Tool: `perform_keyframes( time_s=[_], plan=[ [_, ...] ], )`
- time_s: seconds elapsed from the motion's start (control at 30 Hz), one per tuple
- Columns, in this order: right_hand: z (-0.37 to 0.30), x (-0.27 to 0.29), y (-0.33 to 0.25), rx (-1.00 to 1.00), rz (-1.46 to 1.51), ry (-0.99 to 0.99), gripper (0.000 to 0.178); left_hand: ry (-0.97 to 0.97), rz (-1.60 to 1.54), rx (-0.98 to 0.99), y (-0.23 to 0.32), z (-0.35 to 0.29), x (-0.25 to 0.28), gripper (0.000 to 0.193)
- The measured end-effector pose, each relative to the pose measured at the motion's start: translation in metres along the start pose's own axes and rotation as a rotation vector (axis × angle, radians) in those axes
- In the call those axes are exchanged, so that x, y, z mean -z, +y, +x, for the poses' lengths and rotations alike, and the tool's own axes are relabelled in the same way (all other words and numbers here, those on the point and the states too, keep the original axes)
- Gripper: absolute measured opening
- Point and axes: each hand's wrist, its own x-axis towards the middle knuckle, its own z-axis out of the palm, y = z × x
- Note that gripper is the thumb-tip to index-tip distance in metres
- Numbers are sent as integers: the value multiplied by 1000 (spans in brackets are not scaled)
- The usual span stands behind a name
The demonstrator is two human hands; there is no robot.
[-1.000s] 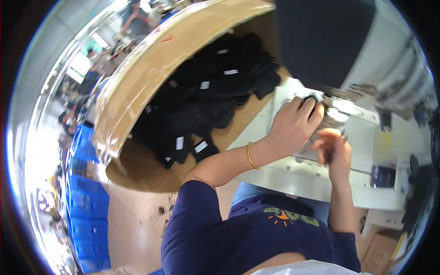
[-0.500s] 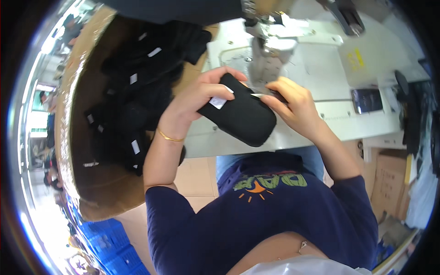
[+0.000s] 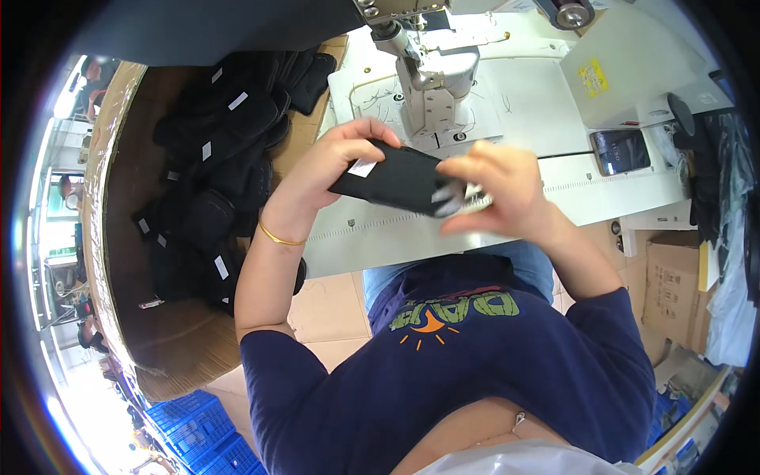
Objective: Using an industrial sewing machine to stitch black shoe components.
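My left hand point(image 3: 348, 154) is closed on one end of a black padded fabric piece point(image 3: 396, 178), its thumb beside a white label point(image 3: 362, 168). The piece is held above the front of the sewing table, tilted so that it looks narrow. At its other end is my right hand point(image 3: 503, 190), smeared by motion, with the index finger near the fabric's edge and the thumb held apart. Between them show the blurred silvery blades of what look like small thread snips point(image 3: 449, 198), close against the fabric. The rest of the snips is hidden by the hand.
Beyond my hands stands a sewing machine point(image 3: 439, 95) on a white table point(image 3: 522, 178). To the left, a large cardboard box point(image 3: 186, 348) holds several black labelled pieces point(image 3: 210, 150). A phone point(image 3: 620, 152) lies at the right, and blue crates point(image 3: 198, 427) stand on the floor.
The black piece has tilted from showing its broad face to a narrower view. My right hand has moved down along it, its thumb now apart and the silvery blades showing. The view has shifted slightly.
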Motion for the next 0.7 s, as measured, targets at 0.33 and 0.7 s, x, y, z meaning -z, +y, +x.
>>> perform_keyframes(
  time_s=[0.33, 0.7],
  plan=[
    [-20, -20, 24, -858, 885, 0, 35, -2, -188, -107, -2, -7, 8, 37],
    [-10, -27, 33, -843, 875, -55, 25, -161, -263, 31, 1, 2, 1, 29]
  ],
)
